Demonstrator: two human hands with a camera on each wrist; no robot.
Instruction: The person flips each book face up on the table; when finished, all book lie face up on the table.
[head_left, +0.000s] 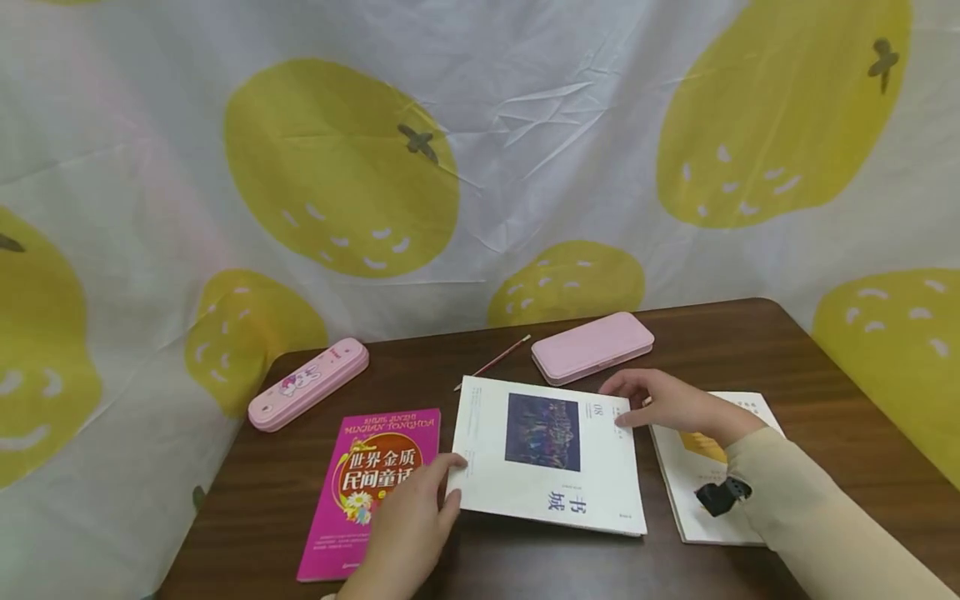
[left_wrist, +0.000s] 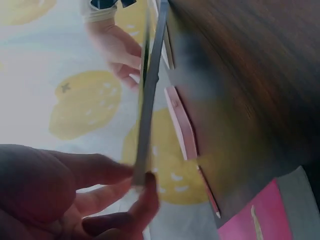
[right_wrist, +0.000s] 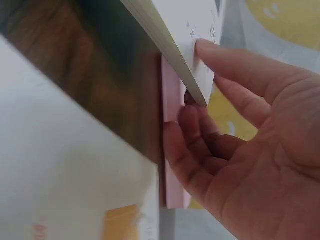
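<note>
Both hands hold a white magazine (head_left: 543,450) with a dark picture on its cover, up off the table. My left hand (head_left: 412,512) pinches its left edge between thumb and fingers. The upper right corner is gripped by my right hand (head_left: 678,406), thumb on the cover and fingers curled behind. Edge-on in the left wrist view, the magazine (left_wrist: 150,100) stands apart from the tabletop. To the left lies a pink book (head_left: 326,525), partly hidden by the left hand. Under the right forearm is a white book (head_left: 686,475) with an orange patch.
On the brown table (head_left: 247,500), a pink pencil case with a rabbit (head_left: 307,385) lies at the back left. A plain pink case (head_left: 592,346) sits at the back right, beside a pencil (head_left: 498,360). A fruit-patterned curtain (head_left: 525,167) hangs behind the table.
</note>
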